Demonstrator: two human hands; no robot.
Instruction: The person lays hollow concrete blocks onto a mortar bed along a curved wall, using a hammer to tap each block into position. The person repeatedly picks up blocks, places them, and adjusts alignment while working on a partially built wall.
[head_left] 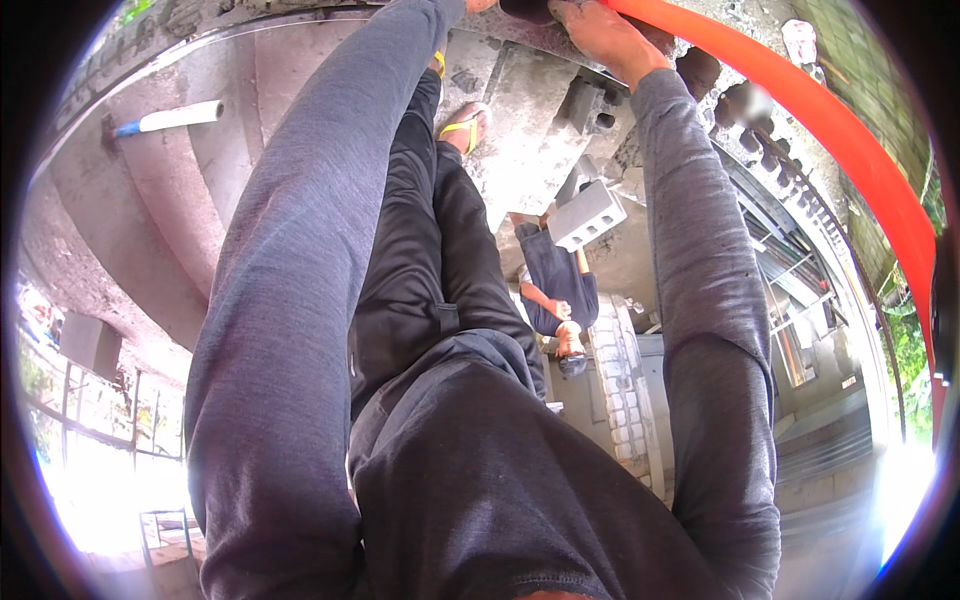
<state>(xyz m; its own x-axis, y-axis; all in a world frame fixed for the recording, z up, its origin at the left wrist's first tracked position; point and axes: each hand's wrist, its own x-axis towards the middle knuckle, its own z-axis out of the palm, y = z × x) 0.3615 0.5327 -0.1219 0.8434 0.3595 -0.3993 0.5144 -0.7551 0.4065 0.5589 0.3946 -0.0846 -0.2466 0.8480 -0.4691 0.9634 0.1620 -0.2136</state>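
Both my arms, in grey sleeves, reach up to the top edge of the view. Just a sliver of my left hand (481, 5) shows there, its fingers out of sight. My right hand (612, 42) bends at the same edge, its thumb against a dark rounded thing (527, 9) between the hands. The fingers seem curled, but the picture cuts off what they hold. Close beside this hand starts a broad orange-red curved band (800, 90) that sweeps down the right side; whether the hand touches it I cannot tell.
My foot in a yellow-strapped sandal (466, 127) stands on pale concrete. Behind me, a person in dark clothes (560, 285) is beside a grey hollow block (587, 216). A white pipe with a blue end (170, 118) lies left. Rows of blocks (622, 380) stand farther back.
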